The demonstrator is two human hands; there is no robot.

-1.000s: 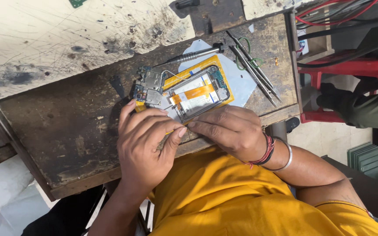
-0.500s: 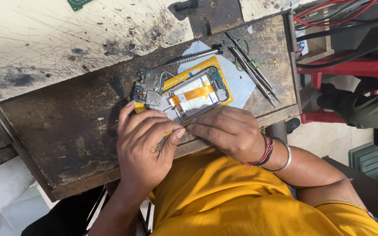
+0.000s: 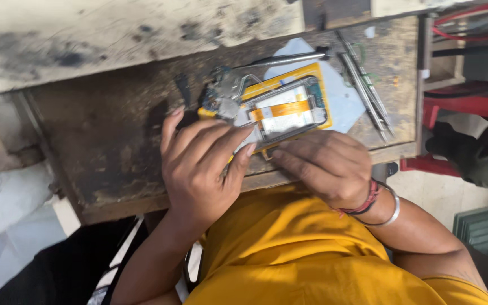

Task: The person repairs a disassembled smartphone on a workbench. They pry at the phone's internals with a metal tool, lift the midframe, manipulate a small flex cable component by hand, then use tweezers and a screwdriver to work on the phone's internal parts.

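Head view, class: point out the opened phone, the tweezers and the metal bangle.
opened phone (image 3: 286,110), head view, on its orange ribbon strip.
tweezers (image 3: 365,90), head view, mid-length of the arms.
metal bangle (image 3: 392,210), head view, on the band's outer curve.

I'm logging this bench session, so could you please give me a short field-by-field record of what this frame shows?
Surface: worn dark wooden workbench
Workpiece: opened phone with yellow frame and orange flex strip, lying on a pale sheet
Left hand: fingers resting on the phone's near edge
Right hand: fingertips at the phone's lower edge; bracelets at the wrist
Tools: metal tweezers right of the phone; a slim metal driver beyond it
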